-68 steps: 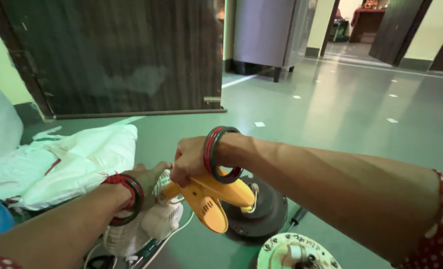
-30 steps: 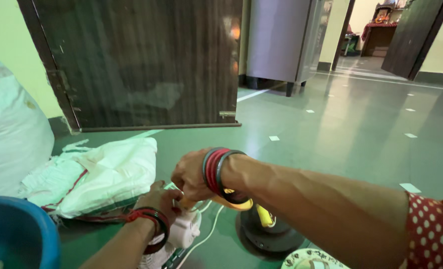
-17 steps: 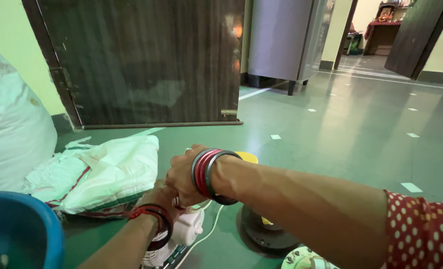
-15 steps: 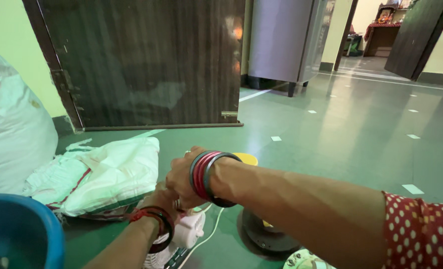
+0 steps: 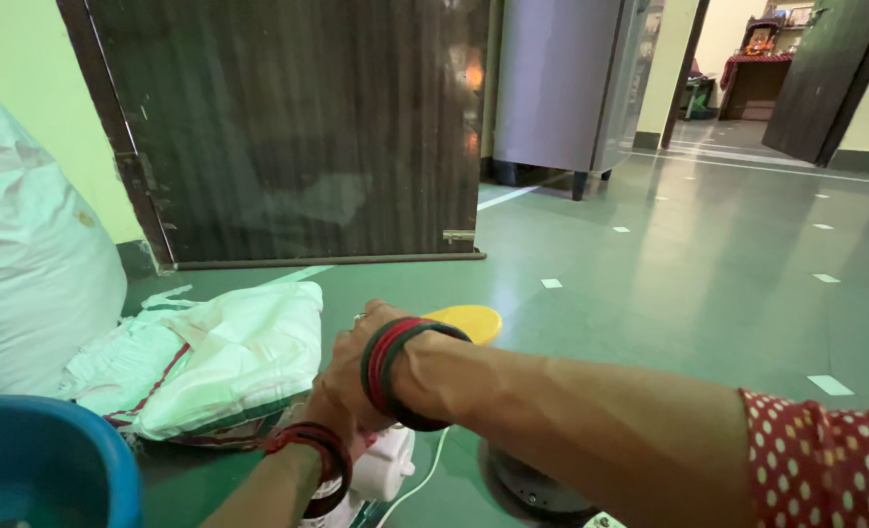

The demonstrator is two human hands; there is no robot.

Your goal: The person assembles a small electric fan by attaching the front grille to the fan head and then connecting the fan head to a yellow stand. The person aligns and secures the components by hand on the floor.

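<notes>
yellow tool [image 5: 464, 321]: only a rounded yellow end shows, sticking out past the right wrist toward the far floor. the rest of its body is hidden under the right forearm, so the long axis cannot be read with certainty; from the exposed end it appears to run away from the person, the visible tip pointing up and away, toward the door [image 5: 297, 127].

right hand [image 5: 351, 362]: crosses from the right side, back of the hand up, red and black bangles [image 5: 387, 370] on the wrist. the fingers curl down and out of sight; whether they are closed on the tool cannot be told. the yellow end lies just beyond and right of the wrist, behind the knuckles, not in front of them.

left hand [image 5: 329, 416]: mostly covered by the right hand, a red bracelet [image 5: 307, 448] on its wrist. its hold is hidden; it sits directly under the right hand, touching or just above a white plastic part [image 5: 385, 467]. a white cord [image 5: 424, 469] runs down beside that part.

surroundings: a dark round base [image 5: 537, 489] sits on the green floor [image 5: 669, 284] under the right forearm. a folded white sack [image 5: 219, 357] lies left of the hands. a blue tub [image 5: 43, 460] fills the lower left corner, with a big white bag [image 5: 23, 264] behind it against the wall. a grey cabinet [image 5: 561, 78] stands past the door.
</notes>
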